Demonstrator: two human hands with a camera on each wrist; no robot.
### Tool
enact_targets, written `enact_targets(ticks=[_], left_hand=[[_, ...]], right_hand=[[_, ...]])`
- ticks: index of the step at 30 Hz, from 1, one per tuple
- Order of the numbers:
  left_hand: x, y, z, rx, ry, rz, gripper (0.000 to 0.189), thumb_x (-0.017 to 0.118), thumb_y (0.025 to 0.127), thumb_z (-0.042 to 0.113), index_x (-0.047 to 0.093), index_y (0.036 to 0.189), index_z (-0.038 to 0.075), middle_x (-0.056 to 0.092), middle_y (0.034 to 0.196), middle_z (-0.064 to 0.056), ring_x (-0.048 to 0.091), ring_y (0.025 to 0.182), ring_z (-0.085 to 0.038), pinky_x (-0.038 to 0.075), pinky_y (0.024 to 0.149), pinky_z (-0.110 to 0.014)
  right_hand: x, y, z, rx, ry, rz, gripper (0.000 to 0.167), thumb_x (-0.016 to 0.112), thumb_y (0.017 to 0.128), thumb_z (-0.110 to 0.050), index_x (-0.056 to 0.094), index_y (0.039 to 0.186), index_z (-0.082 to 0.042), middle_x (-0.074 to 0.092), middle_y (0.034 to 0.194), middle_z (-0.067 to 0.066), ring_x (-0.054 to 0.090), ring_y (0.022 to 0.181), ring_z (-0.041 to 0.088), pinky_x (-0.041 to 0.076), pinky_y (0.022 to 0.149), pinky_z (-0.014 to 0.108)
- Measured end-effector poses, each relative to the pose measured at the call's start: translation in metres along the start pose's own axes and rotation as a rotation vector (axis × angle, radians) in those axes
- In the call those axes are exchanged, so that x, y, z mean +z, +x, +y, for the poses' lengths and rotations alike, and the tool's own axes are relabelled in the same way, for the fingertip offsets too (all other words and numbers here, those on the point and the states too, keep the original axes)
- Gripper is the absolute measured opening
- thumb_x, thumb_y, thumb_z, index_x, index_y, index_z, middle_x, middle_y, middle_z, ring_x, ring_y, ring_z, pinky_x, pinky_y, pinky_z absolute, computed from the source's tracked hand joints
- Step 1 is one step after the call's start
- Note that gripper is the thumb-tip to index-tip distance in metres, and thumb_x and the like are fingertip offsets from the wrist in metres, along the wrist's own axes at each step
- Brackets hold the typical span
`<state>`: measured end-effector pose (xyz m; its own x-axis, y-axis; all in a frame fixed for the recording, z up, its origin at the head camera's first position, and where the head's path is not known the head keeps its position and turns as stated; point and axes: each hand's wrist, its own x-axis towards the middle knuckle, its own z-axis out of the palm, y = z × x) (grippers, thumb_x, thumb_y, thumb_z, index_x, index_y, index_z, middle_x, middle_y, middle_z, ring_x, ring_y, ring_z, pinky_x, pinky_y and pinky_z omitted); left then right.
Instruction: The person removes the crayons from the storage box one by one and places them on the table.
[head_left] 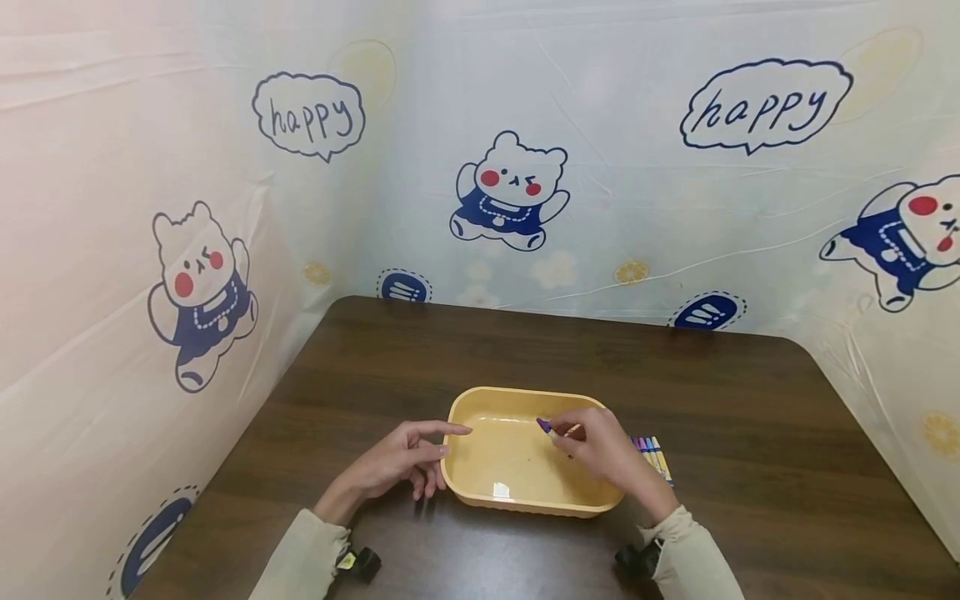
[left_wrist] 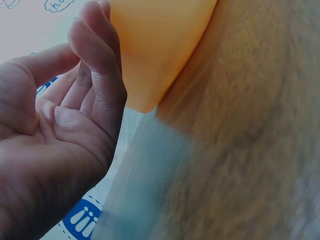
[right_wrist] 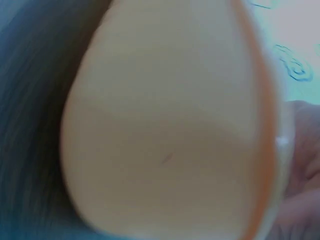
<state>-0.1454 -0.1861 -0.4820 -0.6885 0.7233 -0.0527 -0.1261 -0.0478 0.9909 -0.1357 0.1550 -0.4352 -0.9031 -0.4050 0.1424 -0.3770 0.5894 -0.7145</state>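
Observation:
A yellow plastic basin [head_left: 517,500] stands on the dark wooden table. My left hand [head_left: 401,458] is at its left end, the index finger stretched over the rim and the other fingers outside the wall. In the left wrist view the loosely bent fingers of the left hand [left_wrist: 75,100] lie beside the basin wall [left_wrist: 160,40]. Over the right half of the basin, my right hand [head_left: 596,442] pinches a purple crayon [head_left: 545,426], its purple end pointing up and left. The right wrist view is blurred, with the basin wall [right_wrist: 165,100] filling most of it.
Several crayons [head_left: 654,454] lie side by side on the table just right of the basin, partly hidden by the right wrist. Printed cloth [head_left: 600,208] hangs around the back and sides of the table [head_left: 750,433].

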Motion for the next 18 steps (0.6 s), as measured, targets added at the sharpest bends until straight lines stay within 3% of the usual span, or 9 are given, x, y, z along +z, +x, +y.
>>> enact_targets(ticks=[4,7,12,18], left_hand=[[0.0,-0.001,0.0,-0.003,0.004,0.005,0.047,0.052,0.103,0.009,0.042,0.147,-0.004,0.069,0.074,-0.012,0.062,0.055,-0.016,0.051,0.045,-0.025],[-0.001,-0.001,0.0,-0.01,0.008,0.01,0.045,0.05,0.104,0.008,0.042,0.147,-0.003,0.069,0.073,-0.011,0.062,0.054,-0.016,0.051,0.045,-0.025],[-0.002,-0.001,-0.001,-0.023,0.002,0.007,0.045,0.048,0.104,0.005,0.041,0.147,-0.003,0.07,0.073,-0.009,0.063,0.054,-0.015,0.052,0.046,-0.025],[0.0,0.0,-0.001,-0.016,0.003,-0.001,0.045,0.048,0.103,0.004,0.041,0.147,-0.003,0.069,0.074,-0.01,0.062,0.055,-0.017,0.052,0.047,-0.025]], right_hand=[[-0.007,-0.002,-0.004,0.031,0.267,-0.07,0.017,0.07,0.091,-0.003,0.073,0.106,0.004,0.072,0.099,0.017,0.072,0.079,0.031,0.06,0.069,0.031],[-0.011,-0.002,-0.005,0.031,0.383,-0.093,0.019,0.069,0.093,-0.004,0.071,0.109,0.007,0.071,0.101,0.023,0.071,0.083,0.041,0.06,0.071,0.038],[-0.018,-0.005,-0.005,0.059,0.479,-0.089,0.024,0.067,0.093,-0.002,0.068,0.115,0.01,0.07,0.104,0.028,0.071,0.088,0.043,0.06,0.075,0.036],[-0.028,-0.017,-0.003,0.092,0.506,-0.029,0.026,0.069,0.094,-0.01,0.069,0.115,0.005,0.073,0.098,0.019,0.071,0.089,0.042,0.06,0.077,0.034]])
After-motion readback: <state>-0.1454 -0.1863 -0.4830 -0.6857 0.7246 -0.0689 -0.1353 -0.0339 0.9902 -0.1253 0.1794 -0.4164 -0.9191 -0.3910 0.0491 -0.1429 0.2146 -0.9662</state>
